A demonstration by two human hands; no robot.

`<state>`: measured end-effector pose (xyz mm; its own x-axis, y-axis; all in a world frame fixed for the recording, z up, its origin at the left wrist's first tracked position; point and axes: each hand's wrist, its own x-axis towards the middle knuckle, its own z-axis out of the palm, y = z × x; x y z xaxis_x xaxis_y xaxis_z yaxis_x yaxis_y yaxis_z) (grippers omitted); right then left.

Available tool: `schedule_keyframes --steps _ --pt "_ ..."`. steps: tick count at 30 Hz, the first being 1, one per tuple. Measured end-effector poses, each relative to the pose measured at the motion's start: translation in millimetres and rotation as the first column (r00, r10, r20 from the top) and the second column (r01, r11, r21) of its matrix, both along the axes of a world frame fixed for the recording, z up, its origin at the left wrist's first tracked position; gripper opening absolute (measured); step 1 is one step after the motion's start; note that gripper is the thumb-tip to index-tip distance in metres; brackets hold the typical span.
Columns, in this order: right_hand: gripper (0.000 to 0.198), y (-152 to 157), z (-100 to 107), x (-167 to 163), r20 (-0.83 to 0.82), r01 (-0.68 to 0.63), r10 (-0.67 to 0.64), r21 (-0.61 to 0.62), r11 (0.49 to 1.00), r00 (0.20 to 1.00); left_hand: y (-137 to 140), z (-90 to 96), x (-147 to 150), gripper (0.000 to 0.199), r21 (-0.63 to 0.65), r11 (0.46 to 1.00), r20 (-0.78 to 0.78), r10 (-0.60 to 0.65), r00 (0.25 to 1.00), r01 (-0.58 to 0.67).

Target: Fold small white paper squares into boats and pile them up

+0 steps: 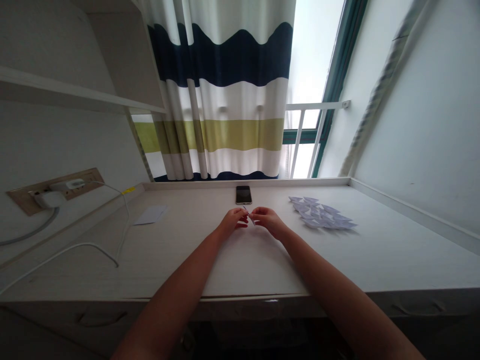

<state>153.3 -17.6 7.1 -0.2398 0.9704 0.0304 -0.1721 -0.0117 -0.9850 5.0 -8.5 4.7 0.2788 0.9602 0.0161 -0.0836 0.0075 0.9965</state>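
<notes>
Both hands meet over the middle of the white desk, pinching one small, narrow piece of folded paper between them. My left hand grips it from the left with closed fingertips. From the other side, my right hand closes its thumb and fingers on the same piece. The paper is seen nearly edge-on, so its full shape does not show. Just beyond the hands lies a dark smartphone. To the right rest several folded white paper pieces with pointed ends, laid in overlapping rows.
Flat white paper sheets lie at the left of the desk. A white cable runs from the wall socket across the desk's left side. A raised rim borders the back, below a striped curtain.
</notes>
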Motion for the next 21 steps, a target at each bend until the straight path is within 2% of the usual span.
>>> schedule_keyframes --steps 12,21 --pt "0.02 1.7 -2.6 4.6 -0.13 -0.099 0.092 -0.049 0.994 0.987 0.8 0.2 -1.9 0.029 0.02 0.997 -0.018 -0.068 0.998 0.068" --pt "0.021 0.6 -0.8 5.9 0.001 -0.035 0.035 -0.046 0.998 0.999 2.3 -1.5 -2.9 0.026 0.014 0.999 -0.083 -0.035 0.996 0.036"
